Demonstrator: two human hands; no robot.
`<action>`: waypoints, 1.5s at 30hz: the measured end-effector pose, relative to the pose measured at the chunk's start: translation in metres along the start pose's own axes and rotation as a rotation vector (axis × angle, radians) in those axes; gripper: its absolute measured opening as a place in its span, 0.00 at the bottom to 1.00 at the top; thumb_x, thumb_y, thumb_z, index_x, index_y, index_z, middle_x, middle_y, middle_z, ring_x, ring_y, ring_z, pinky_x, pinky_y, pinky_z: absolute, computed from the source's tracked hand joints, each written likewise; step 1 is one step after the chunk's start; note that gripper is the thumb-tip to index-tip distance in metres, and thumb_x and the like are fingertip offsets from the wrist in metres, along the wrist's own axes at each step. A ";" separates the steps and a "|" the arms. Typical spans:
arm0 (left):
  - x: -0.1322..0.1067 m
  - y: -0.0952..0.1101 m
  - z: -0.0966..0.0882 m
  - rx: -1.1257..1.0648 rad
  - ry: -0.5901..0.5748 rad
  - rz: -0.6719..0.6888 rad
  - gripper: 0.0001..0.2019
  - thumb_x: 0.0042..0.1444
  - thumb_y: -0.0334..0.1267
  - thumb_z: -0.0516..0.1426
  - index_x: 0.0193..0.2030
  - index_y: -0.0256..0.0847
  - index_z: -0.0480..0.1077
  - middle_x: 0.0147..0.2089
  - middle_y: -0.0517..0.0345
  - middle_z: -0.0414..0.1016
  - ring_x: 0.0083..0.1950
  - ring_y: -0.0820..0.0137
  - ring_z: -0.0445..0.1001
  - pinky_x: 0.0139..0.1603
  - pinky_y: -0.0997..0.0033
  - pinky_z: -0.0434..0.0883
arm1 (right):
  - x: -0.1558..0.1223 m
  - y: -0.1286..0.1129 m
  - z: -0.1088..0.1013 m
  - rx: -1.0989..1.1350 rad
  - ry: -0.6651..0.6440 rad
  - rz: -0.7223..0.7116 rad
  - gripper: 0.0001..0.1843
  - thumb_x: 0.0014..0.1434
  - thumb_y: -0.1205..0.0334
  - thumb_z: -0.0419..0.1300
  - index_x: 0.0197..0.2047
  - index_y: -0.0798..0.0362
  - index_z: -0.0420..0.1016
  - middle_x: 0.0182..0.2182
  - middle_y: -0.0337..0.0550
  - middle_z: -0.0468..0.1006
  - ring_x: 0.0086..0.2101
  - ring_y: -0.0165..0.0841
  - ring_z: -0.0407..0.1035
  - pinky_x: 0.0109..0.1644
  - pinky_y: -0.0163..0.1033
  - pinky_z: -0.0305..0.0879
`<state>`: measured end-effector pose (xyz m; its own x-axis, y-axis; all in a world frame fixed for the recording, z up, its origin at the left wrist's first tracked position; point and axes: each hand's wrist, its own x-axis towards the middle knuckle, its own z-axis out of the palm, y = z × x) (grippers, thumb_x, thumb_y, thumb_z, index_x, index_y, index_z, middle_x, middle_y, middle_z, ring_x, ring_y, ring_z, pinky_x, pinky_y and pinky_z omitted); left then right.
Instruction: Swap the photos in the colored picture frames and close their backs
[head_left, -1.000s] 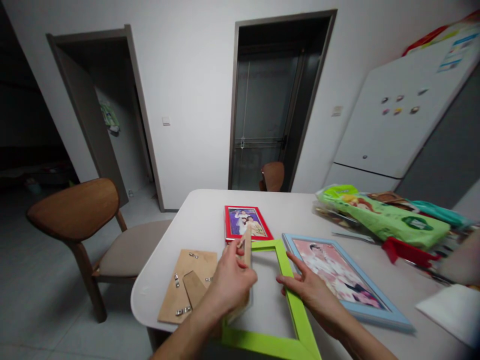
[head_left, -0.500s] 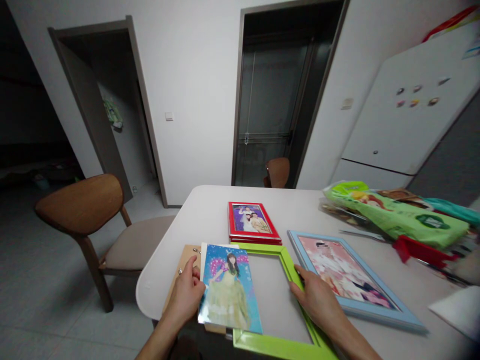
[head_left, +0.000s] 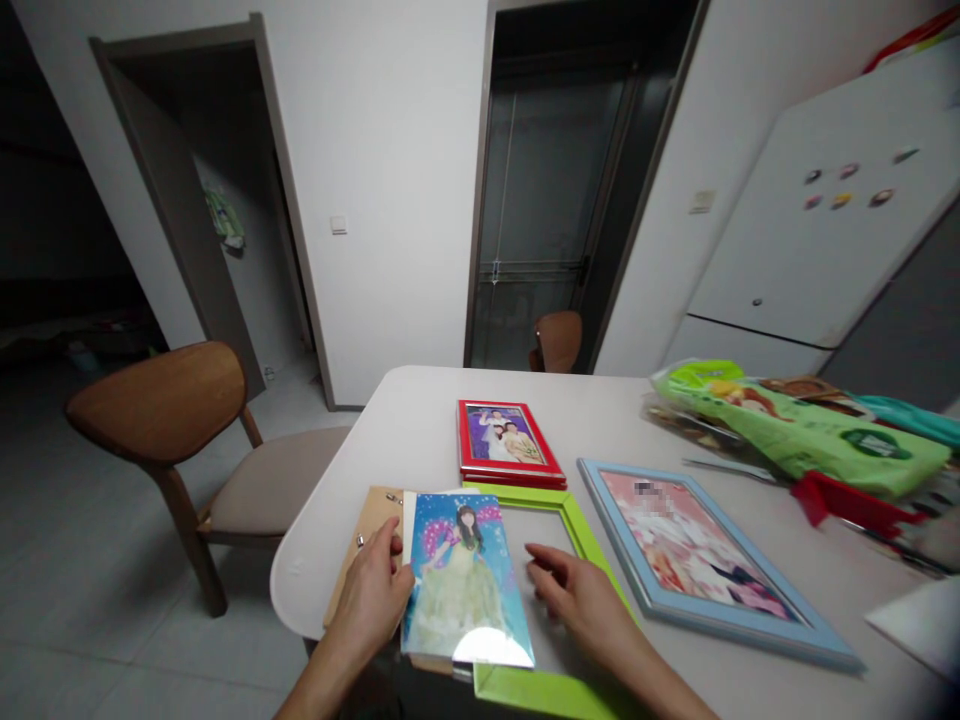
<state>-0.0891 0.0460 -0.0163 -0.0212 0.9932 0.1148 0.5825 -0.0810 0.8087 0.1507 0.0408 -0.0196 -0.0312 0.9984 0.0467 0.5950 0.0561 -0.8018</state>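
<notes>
A glossy photo (head_left: 457, 590) of a figure in a pale gown lies over the left side of a green picture frame (head_left: 592, 535). My left hand (head_left: 373, 580) pinches the photo's left edge, its fingers curled and partly hiding one another. Beneath the photo and that hand is a brown backing board (head_left: 367, 520) with metal clips. My right hand (head_left: 577, 595) hovers over the green frame's opening, close to the photo's right edge. Its fingers are apart with nothing between them.
Behind the green frame lies a red picture frame (head_left: 466, 450) with a photo. To the right rest a blue picture frame (head_left: 750, 630), a green package (head_left: 847, 430) and a red object (head_left: 832, 500). A wooden chair (head_left: 165, 400) stands left of the table (head_left: 405, 420).
My right hand has let go of the green frame's right side and moved left toward the photo. The photo has shifted slightly right, and glare now shows on its lower part.
</notes>
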 end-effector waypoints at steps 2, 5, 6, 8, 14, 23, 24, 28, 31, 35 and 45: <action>0.002 0.001 0.001 -0.036 -0.009 -0.023 0.23 0.44 0.27 0.50 0.50 0.36 0.58 0.35 0.58 0.68 0.29 0.72 0.67 0.35 0.74 0.63 | 0.005 -0.008 0.011 0.140 -0.116 0.026 0.20 0.51 0.58 0.46 0.41 0.60 0.71 0.24 0.43 0.76 0.26 0.34 0.69 0.31 0.38 0.64; 0.007 0.001 0.004 -0.118 -0.028 -0.061 0.23 0.44 0.28 0.50 0.51 0.33 0.57 0.33 0.58 0.69 0.28 0.73 0.68 0.32 0.76 0.65 | 0.015 -0.018 0.023 0.349 -0.181 0.025 0.18 0.48 0.62 0.48 0.40 0.58 0.71 0.24 0.40 0.76 0.25 0.33 0.69 0.31 0.36 0.63; 0.009 0.000 0.005 -0.149 -0.035 -0.071 0.24 0.44 0.29 0.50 0.51 0.31 0.56 0.33 0.58 0.69 0.28 0.73 0.68 0.32 0.76 0.65 | 0.017 -0.021 0.026 0.428 -0.177 0.042 0.18 0.47 0.64 0.49 0.41 0.58 0.70 0.24 0.40 0.76 0.24 0.32 0.69 0.31 0.36 0.64; 0.011 -0.002 0.005 -0.206 -0.045 -0.086 0.25 0.45 0.30 0.51 0.52 0.28 0.54 0.32 0.56 0.70 0.29 0.72 0.69 0.32 0.76 0.66 | 0.018 -0.028 0.029 0.606 -0.179 0.109 0.19 0.46 0.65 0.50 0.43 0.58 0.68 0.23 0.39 0.77 0.23 0.32 0.69 0.31 0.37 0.64; -0.005 0.025 0.005 -0.364 0.009 -0.026 0.24 0.45 0.36 0.55 0.51 0.35 0.58 0.50 0.48 0.64 0.49 0.65 0.65 0.46 0.70 0.63 | -0.001 -0.058 0.012 0.734 0.004 0.132 0.16 0.48 0.59 0.53 0.39 0.59 0.69 0.28 0.46 0.76 0.28 0.35 0.70 0.33 0.38 0.66; -0.032 0.098 0.025 -0.949 -0.031 0.055 0.30 0.45 0.41 0.57 0.55 0.39 0.52 0.57 0.49 0.58 0.55 0.61 0.60 0.50 0.68 0.63 | -0.039 -0.090 0.015 0.152 0.222 -0.509 0.17 0.46 0.64 0.56 0.42 0.52 0.69 0.42 0.48 0.72 0.42 0.36 0.66 0.43 0.40 0.66; -0.029 0.096 0.025 -0.972 0.006 0.024 0.28 0.45 0.42 0.57 0.53 0.38 0.55 0.54 0.49 0.62 0.53 0.61 0.63 0.49 0.68 0.64 | -0.040 -0.088 0.018 0.109 0.198 -0.558 0.19 0.46 0.64 0.56 0.44 0.51 0.68 0.44 0.48 0.71 0.44 0.37 0.64 0.46 0.41 0.64; -0.017 0.079 0.013 -0.977 0.078 -0.057 0.21 0.45 0.42 0.56 0.46 0.36 0.61 0.43 0.52 0.72 0.45 0.63 0.69 0.44 0.68 0.66 | -0.036 -0.074 0.026 0.095 0.017 -0.619 0.19 0.48 0.62 0.55 0.46 0.51 0.68 0.46 0.48 0.70 0.47 0.37 0.62 0.51 0.46 0.58; -0.014 0.075 -0.001 -0.949 0.092 -0.052 0.20 0.45 0.41 0.56 0.45 0.36 0.62 0.41 0.53 0.73 0.42 0.63 0.71 0.40 0.70 0.68 | -0.025 -0.064 0.023 0.207 0.124 -0.407 0.20 0.49 0.58 0.54 0.47 0.53 0.66 0.49 0.50 0.67 0.49 0.38 0.59 0.52 0.47 0.56; -0.019 0.086 -0.005 -1.039 0.015 -0.060 0.21 0.45 0.39 0.55 0.47 0.37 0.61 0.40 0.55 0.73 0.40 0.63 0.72 0.37 0.70 0.69 | -0.012 -0.064 0.002 0.517 0.189 -0.059 0.25 0.52 0.52 0.48 0.51 0.54 0.60 0.48 0.50 0.68 0.46 0.38 0.63 0.47 0.44 0.61; -0.014 0.081 0.060 -0.855 -0.200 -0.029 0.26 0.48 0.40 0.50 0.53 0.30 0.55 0.51 0.44 0.66 0.51 0.61 0.65 0.49 0.64 0.63 | -0.016 -0.017 -0.043 0.829 0.028 0.289 0.20 0.48 0.57 0.52 0.45 0.54 0.62 0.26 0.42 0.77 0.27 0.38 0.72 0.28 0.38 0.66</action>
<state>0.0066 0.0302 0.0130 0.1632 0.9854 0.0491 -0.2256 -0.0112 0.9742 0.1761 0.0239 0.0189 0.0571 0.9740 -0.2191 -0.1988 -0.2040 -0.9586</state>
